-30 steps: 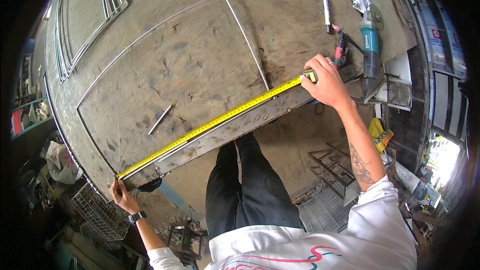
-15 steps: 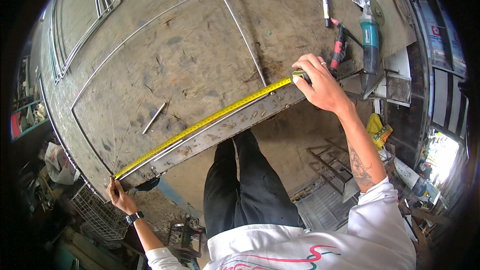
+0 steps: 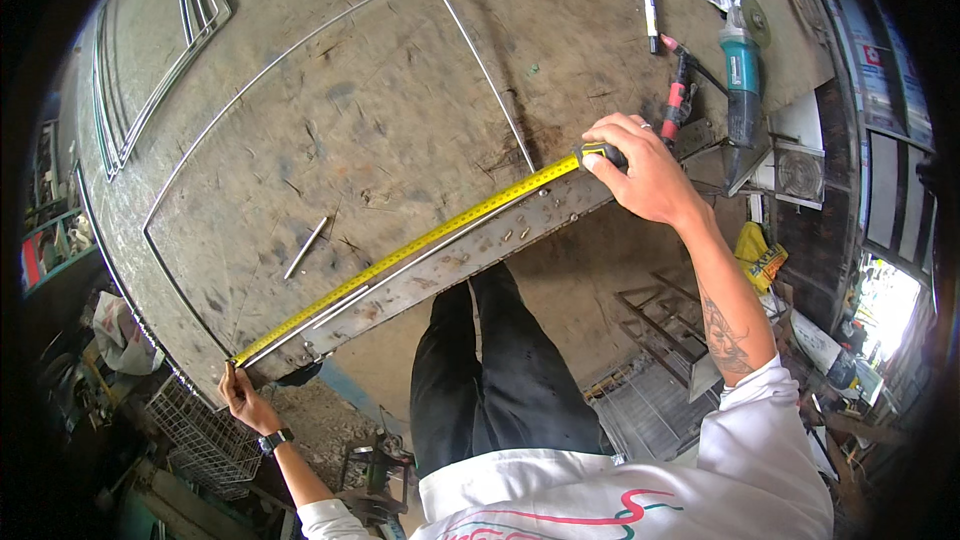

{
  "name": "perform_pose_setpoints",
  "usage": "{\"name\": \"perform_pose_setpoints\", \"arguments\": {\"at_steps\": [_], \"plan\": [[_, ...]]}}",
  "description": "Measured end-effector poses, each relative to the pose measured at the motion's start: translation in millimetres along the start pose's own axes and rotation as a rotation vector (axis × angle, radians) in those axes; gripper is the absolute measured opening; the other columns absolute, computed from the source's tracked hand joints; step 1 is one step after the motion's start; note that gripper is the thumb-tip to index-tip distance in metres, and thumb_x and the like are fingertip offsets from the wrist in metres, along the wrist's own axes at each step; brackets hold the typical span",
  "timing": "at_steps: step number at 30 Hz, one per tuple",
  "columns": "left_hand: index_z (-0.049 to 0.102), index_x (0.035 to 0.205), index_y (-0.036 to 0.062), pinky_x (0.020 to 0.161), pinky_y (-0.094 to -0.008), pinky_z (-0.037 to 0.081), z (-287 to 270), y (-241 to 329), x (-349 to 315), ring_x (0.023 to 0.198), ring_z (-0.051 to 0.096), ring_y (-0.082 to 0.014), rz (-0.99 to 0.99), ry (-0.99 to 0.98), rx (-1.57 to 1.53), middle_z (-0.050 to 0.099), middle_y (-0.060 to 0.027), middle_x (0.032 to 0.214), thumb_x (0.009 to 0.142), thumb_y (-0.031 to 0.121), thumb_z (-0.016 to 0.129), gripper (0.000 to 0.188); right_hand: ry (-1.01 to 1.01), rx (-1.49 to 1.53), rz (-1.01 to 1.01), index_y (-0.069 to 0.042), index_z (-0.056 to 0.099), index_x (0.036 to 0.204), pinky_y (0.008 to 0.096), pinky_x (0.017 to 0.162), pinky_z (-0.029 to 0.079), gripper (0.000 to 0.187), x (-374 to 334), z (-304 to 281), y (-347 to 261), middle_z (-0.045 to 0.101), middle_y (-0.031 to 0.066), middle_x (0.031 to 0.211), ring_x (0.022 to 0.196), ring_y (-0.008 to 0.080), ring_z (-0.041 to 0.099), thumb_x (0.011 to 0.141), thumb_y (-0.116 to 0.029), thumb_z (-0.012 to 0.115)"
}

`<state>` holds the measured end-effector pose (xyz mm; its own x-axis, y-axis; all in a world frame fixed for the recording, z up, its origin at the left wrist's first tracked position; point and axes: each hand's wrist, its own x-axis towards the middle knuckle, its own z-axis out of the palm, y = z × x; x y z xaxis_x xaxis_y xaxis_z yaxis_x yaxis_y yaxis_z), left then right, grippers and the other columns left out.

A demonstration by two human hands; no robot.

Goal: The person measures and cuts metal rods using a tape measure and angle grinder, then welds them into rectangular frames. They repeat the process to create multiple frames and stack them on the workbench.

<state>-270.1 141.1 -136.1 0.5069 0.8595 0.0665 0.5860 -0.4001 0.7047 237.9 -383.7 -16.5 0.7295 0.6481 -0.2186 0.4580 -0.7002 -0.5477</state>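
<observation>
While a compact black-and-yellow tape-measure case [image 3: 592, 153] is gripped by the palm-down right hand [image 3: 648, 176], its long, flat yellow blade [image 3: 500, 202], stretched leftward from that hand, is pinched at the end by the left hand [image 3: 248, 404], set well apart.

Soft light lit the desk [image 3: 380, 110] fairly evenly and the tape measure [image 3: 415, 250] looked crisp, while an opening [image 3: 888, 315] at right glared white. Fisheye distortion bowed the desk's left edge; black swallowed the corners.

A teal angle grinder [image 3: 741, 75] lies near the counter's [image 3: 580, 60] right edge, a wire basket [image 3: 203, 437] beyond its near-left corner.
</observation>
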Motion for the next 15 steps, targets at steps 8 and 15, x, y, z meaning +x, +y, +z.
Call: {"name": "perform_pose_setpoints", "arguments": {"at_steps": [8,15], "plan": [[0.074,0.132,0.0055,0.099,-0.0293,0.048,-0.4,-2.4,1.1,0.106,0.06,-0.0125,-0.023,-0.012,-0.021,0.065,-0.0007,0.116,0.106,0.014,0.07,0.029,0.062,-0.017,0.024,0.003,0.069,0.107,0.0463,0.096,0.051,0.025,4.3,8.6,-6.3,0.069,0.0178,0.11,0.107,0.04,0.063,0.09,-0.013,0.076],[0.075,0.129,0.003,0.097,-0.0304,0.049,-1.9,-15.4,-1.2,0.105,0.061,-0.0139,0.016,0.0,-0.01,0.065,-0.0024,0.115,0.104,0.011,0.071,0.026,0.077,-0.044,0.082,0.0,0.07,0.106,0.0464,0.098,0.049,0.028,4.0,14.4,-7.8,0.069,0.0163,0.11,0.111,0.0392,0.062,0.088,-0.019,0.08]]}}
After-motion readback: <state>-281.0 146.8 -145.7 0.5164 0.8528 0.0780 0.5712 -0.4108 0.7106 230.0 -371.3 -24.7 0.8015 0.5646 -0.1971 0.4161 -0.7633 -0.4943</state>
